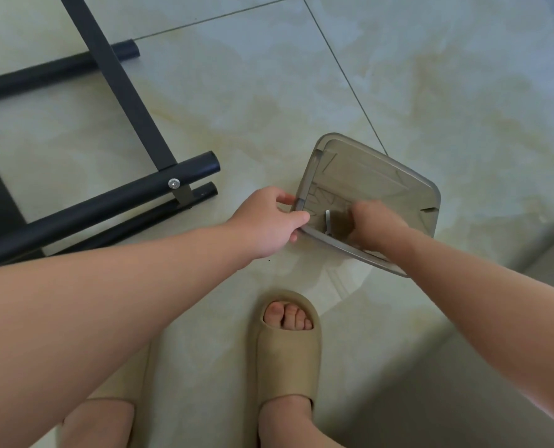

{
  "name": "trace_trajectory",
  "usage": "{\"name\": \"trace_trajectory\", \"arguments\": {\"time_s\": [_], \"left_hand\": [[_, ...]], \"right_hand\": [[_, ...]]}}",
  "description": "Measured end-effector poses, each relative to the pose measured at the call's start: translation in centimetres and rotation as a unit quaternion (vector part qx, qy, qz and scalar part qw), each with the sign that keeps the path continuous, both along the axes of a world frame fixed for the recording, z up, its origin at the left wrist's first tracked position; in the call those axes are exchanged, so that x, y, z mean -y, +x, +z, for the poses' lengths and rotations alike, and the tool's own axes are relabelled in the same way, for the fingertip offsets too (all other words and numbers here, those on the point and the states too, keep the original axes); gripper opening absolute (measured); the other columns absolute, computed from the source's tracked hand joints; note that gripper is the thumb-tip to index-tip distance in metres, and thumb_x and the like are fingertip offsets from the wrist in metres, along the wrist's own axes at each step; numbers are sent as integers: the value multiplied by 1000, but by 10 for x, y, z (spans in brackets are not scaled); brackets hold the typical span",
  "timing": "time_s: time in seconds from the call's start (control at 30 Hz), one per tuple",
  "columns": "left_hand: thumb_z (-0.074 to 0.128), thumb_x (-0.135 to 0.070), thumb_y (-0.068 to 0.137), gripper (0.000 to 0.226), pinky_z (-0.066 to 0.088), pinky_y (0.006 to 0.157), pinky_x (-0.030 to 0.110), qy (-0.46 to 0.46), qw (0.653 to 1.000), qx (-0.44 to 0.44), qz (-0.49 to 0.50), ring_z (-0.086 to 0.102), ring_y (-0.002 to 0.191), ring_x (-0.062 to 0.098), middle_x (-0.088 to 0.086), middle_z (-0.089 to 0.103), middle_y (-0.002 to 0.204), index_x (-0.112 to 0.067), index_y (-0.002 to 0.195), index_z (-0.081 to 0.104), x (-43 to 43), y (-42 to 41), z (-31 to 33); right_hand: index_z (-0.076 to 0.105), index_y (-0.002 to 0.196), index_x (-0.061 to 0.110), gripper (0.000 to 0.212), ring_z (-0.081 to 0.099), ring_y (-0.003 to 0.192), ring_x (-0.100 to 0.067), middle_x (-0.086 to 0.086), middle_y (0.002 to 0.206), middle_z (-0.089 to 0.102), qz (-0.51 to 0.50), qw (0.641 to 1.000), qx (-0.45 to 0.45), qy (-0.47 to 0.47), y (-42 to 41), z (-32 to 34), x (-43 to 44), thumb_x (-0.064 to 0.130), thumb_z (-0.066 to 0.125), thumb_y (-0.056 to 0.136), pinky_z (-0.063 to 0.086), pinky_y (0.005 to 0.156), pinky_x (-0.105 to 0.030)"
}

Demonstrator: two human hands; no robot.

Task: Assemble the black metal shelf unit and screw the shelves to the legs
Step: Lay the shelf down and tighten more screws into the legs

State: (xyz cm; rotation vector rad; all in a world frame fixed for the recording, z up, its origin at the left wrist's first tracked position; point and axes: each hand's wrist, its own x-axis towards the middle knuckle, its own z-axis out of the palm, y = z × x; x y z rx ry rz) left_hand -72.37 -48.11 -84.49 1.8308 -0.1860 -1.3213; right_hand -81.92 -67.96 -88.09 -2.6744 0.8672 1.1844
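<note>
Here the left hand [269, 221] pinches the near-left rim of a clear plastic tub [369, 202] on the tiled floor [269, 92], thumb and fingers closed on its edge. The right hand [374, 226] reaches down inside the tub beside a small metal key [327, 221] — whether its grip has closed on anything I cannot tell. The black shelf frame [101, 195] lies on the floor toward the left edge, one silver screw [174, 183] showing in a leg — well apart from the tub.

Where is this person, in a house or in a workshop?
Probably a room at home. The floor is glossy marbled tile, the person wears soft slippers, and the black shelf frame lies on the floor instead of a workbench.
</note>
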Motion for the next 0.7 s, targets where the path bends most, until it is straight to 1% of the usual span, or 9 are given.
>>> {"name": "trace_trajectory", "arguments": {"time_s": [0.07,0.13,0.17,0.23,0.3,0.4,0.47,0.57,0.7], "left_hand": [[60,-44,92,36,57,85,42,29,999,32,9,69,91,18,-5,64,103,-27,121,48,-4,6,6],[55,-44,93,27,57,82,39,42,996,47,59,68,89,18,-4,63,102,-24,111,52,-11,14,14],[53,-41,95,22,57,78,36,34,994,27,97,68,83,17,-2,65,100,-21,105,55,-15,19,19],[50,-35,100,23,56,70,31,-2,984,-69,167,67,74,16,3,70,94,-15,98,61,-24,28,31],[46,-37,104,34,57,76,32,-39,964,-170,199,69,81,20,8,72,95,-10,98,65,-34,32,42],[38,-42,106,49,58,85,36,-90,934,-271,217,72,93,26,15,73,106,-2,111,66,-44,40,59],[37,-41,106,51,61,74,33,-119,918,-296,235,74,84,24,13,74,97,1,115,64,-47,47,68],[42,-33,105,35,55,53,23,-147,906,-291,270,70,61,18,6,69,74,-4,103,63,-55,57,77],[43,-23,103,33,46,47,19,-139,900,-267,315,62,53,14,5,66,66,-7,85,64,-76,75,74]], "right_hand": [[62,93,14,10,63,92,-34,-14,102,67,-42,996,77,14,11,19,-6,10,62,84,54,76,-35],[64,86,17,8,64,85,-26,-6,91,69,-59,982,180,22,20,46,-16,10,63,82,55,74,-33],[63,82,19,9,64,80,-18,0,84,69,-63,969,235,31,24,62,-23,10,64,80,56,72,-30],[61,75,25,15,62,74,-1,11,72,65,-74,941,323,64,31,94,-44,11,67,78,46,59,-9],[63,76,25,14,58,71,10,13,68,64,-86,919,368,112,39,118,-66,13,70,78,38,57,-1],[65,80,25,14,62,69,3,20,79,67,-77,892,397,201,58,141,-97,14,73,80,43,61,-6],[67,82,25,15,65,69,-1,17,81,69,-61,876,404,255,70,150,-113,12,72,82,48,62,-10],[70,87,22,13,69,73,-3,12,83,73,-57,855,415,306,87,155,-126,9,74,86,49,63,-11],[70,88,21,10,69,85,-4,10,89,74,-54,833,471,284,106,152,-124,12,70,91,50,69,-16]]}}
